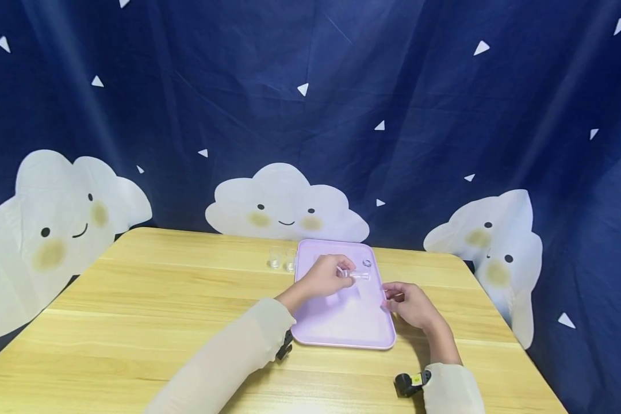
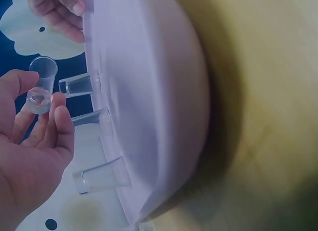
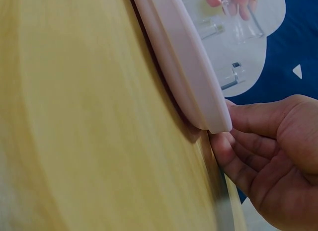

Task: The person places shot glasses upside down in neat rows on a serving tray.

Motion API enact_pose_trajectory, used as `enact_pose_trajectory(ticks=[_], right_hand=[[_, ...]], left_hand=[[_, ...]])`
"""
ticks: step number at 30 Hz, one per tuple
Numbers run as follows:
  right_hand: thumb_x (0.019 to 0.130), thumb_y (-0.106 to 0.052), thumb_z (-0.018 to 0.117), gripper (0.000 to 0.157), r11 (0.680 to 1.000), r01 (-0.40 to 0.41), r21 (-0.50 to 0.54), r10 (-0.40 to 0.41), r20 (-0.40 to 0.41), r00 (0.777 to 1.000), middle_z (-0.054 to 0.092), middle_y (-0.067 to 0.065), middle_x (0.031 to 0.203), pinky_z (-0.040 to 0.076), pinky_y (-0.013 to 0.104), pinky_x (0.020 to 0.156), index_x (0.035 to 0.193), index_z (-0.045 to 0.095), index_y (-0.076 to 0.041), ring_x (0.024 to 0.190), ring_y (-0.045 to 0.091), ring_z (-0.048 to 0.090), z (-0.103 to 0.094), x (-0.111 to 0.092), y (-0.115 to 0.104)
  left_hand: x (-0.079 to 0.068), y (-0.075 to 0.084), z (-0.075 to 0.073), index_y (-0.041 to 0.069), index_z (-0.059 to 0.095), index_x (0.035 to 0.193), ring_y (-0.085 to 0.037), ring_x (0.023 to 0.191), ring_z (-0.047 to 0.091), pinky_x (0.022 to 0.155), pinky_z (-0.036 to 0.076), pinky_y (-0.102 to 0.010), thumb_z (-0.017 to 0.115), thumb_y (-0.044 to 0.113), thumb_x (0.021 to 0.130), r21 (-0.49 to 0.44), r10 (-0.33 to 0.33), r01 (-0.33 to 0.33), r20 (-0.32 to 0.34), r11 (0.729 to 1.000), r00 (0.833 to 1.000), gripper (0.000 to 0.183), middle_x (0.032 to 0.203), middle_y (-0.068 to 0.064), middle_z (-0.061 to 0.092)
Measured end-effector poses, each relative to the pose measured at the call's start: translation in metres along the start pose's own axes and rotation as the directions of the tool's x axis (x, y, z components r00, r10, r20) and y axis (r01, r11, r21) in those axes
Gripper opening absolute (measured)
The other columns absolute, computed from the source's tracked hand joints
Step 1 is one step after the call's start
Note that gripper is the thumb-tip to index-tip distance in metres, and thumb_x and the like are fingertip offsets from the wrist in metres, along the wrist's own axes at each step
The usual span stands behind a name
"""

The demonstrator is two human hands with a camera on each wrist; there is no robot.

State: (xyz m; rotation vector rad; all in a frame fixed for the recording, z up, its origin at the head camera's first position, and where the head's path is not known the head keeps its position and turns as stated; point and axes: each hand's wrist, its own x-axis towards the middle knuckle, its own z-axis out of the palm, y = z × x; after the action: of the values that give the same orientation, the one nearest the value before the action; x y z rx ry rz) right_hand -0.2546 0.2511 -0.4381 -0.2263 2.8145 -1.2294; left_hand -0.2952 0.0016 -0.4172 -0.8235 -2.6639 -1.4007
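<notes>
My left hand (image 1: 327, 276) holds a small clear shot glass (image 1: 361, 276) between thumb and fingers, above the lilac tray (image 1: 336, 325). In the head view that glass lies nearly sideways, pointing right. Several like glasses stand on the tray; in the left wrist view one glass (image 2: 82, 84) is just beyond the fingertips and another glass (image 2: 102, 176) stands nearer, their thick ends away from the tray. My right hand (image 1: 413, 305) pinches the tray's right rim (image 3: 218, 109), thumb on the rim and fingers beneath. The left hand hides part of the tray in the head view.
Two clear glasses, a left one (image 1: 275, 257) and a right one (image 1: 290, 260), stand on the wooden table (image 1: 186, 299) beside the tray's far left corner. A dark blue curtain (image 1: 300, 126) with clouds hangs behind the table's far edge.
</notes>
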Motion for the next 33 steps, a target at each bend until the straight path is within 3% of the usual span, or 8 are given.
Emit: enact_pose_trajectory(ticks=[13,22,33], right_hand=[[0.089,0.003,0.070,0.037,1.000,0.010,-0.004,-0.010,-0.003,1.000,0.072,0.010,0.102,0.055,0.032,0.071,0.126,0.066,0.004,0.090,0.023,0.065,0.000,0.000,0.000],[0.090,0.002,0.071,0.036,1.000,0.006,0.006,-0.006,0.001,1.000,0.072,0.010,0.102,0.054,0.031,0.069,0.126,0.067,0.005,0.090,0.023,0.065,0.000,-0.001,0.000],[0.091,0.001,0.071,0.035,1.000,-0.001,-0.010,0.001,-0.004,1.000,0.072,0.009,0.104,0.055,0.032,0.074,0.126,0.067,0.004,0.094,0.024,0.066,0.000,0.000,0.001]], left_hand=[[0.002,0.006,0.006,0.003,0.073,0.112,-0.006,0.074,0.060,0.073,0.052,-0.022,0.080,0.009,0.083,0.022,-0.016,0.017,-0.038,1.000,0.999,0.031,0.090,0.000,0.071],[0.007,0.010,0.017,0.003,0.072,0.110,-0.007,0.081,0.061,0.078,0.052,-0.021,0.082,0.004,0.079,0.040,-0.039,0.040,-0.028,0.998,0.999,0.033,0.101,-0.007,0.073],[0.010,0.012,0.029,0.001,0.072,0.109,-0.007,0.082,0.063,0.080,0.053,-0.019,0.083,0.002,0.079,0.041,-0.064,0.065,-0.014,0.997,0.998,0.032,0.099,-0.007,0.073]])
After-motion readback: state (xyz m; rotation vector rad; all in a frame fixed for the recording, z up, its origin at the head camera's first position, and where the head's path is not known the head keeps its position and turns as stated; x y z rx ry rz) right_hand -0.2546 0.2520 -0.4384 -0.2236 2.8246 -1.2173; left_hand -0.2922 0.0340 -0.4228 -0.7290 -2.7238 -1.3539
